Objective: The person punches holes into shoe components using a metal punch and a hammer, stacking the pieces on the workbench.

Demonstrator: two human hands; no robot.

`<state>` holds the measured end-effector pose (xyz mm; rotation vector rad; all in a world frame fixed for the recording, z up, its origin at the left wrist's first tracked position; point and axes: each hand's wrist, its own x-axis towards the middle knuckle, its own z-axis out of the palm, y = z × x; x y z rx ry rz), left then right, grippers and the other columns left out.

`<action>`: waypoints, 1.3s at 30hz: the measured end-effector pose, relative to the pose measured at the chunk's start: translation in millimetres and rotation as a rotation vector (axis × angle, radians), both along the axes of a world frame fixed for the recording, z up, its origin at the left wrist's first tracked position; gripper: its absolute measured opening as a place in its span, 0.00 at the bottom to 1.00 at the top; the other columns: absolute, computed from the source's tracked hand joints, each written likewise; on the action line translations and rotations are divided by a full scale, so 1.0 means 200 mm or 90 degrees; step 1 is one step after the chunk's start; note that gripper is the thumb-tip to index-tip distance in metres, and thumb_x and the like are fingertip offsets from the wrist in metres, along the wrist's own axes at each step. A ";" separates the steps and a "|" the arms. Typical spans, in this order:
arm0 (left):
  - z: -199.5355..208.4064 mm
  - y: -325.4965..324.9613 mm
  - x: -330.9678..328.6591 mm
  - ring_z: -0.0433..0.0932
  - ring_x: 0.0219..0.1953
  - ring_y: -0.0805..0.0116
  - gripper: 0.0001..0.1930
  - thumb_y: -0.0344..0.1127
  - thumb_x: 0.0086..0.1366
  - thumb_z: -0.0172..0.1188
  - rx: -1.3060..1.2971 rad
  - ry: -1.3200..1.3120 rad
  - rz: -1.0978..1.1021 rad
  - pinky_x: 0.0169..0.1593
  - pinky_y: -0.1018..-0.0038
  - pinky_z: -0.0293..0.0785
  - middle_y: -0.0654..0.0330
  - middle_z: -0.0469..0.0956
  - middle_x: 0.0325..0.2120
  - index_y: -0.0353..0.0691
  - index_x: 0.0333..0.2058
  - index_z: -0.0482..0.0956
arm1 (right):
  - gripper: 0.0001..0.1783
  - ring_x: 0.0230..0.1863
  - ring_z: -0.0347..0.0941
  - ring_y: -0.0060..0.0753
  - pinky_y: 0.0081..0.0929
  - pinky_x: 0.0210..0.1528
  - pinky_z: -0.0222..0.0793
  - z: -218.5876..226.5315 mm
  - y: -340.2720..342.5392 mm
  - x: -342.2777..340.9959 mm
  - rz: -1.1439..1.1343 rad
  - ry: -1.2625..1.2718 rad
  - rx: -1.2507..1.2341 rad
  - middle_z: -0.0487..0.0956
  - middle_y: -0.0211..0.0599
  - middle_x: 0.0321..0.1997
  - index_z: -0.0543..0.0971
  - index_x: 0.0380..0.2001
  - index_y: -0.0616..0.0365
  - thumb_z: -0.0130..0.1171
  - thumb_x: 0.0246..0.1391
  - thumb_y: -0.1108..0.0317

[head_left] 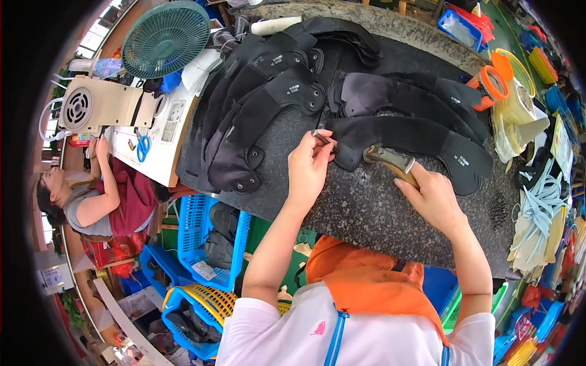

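Observation:
A short metal punch (320,136) is pinched in my left hand (309,166), its lower end by the left end of a curved black shoe-upper piece (400,135). My right hand (434,198) is closed round the handle of a hammer (390,158). The hammer's head hangs low over the stone slab, just in front of that same piece. More black pieces (406,99) lie overlapped behind it. To the left rests a fanned stack of similar black pieces (268,110), with round holes at the ends of several.
The speckled dark stone slab (366,210) carries the work. Orange tape rolls (490,85) stand at the right, near light-blue strips (543,195). Left are a green fan (166,39), a sewing machine (110,105) and a seated person (91,207). Blue baskets (235,256) stand below.

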<state>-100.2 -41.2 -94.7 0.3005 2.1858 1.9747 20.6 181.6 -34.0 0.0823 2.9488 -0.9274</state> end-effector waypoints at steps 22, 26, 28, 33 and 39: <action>0.00 0.03 -0.02 0.84 0.36 0.68 0.05 0.22 0.65 0.58 -0.236 0.296 -0.067 0.37 0.72 0.79 0.54 0.83 0.33 0.34 0.40 0.76 | 0.14 0.31 0.75 0.59 0.45 0.29 0.71 0.43 -0.07 -0.18 0.126 -0.012 0.153 0.77 0.56 0.27 0.74 0.41 0.61 0.59 0.60 0.62; -0.03 0.01 -0.03 0.80 0.39 0.75 0.07 0.22 0.68 0.54 0.039 0.000 -0.124 0.45 0.74 0.78 0.60 0.82 0.35 0.34 0.43 0.75 | 0.13 0.25 0.74 0.57 0.42 0.26 0.69 0.44 -0.05 -0.10 0.070 0.136 0.098 0.75 0.52 0.22 0.74 0.38 0.61 0.60 0.59 0.63; -0.01 0.02 -0.02 0.80 0.39 0.76 0.06 0.22 0.68 0.55 0.028 -0.022 -0.128 0.48 0.76 0.76 0.60 0.82 0.35 0.33 0.42 0.76 | 0.13 0.21 0.71 0.48 0.36 0.26 0.66 0.55 -0.06 -0.08 -0.019 0.168 -0.055 0.73 0.49 0.21 0.74 0.37 0.61 0.61 0.59 0.63; 0.05 0.05 0.01 0.81 0.37 0.76 0.06 0.22 0.65 0.58 -0.113 0.088 -0.145 0.44 0.76 0.76 0.60 0.84 0.32 0.35 0.40 0.79 | 0.12 0.22 0.63 0.22 0.23 0.26 0.61 0.69 -0.07 -0.05 -0.162 0.233 -0.214 0.70 0.35 0.20 0.75 0.35 0.63 0.60 0.59 0.64; 0.04 0.04 0.03 0.82 0.35 0.75 0.07 0.24 0.65 0.58 -0.231 0.270 -0.131 0.39 0.75 0.77 0.61 0.83 0.31 0.37 0.42 0.77 | 0.17 0.24 0.76 0.57 0.50 0.26 0.70 0.41 -0.06 -0.05 0.086 0.033 0.157 0.76 0.48 0.18 0.68 0.33 0.60 0.59 0.60 0.57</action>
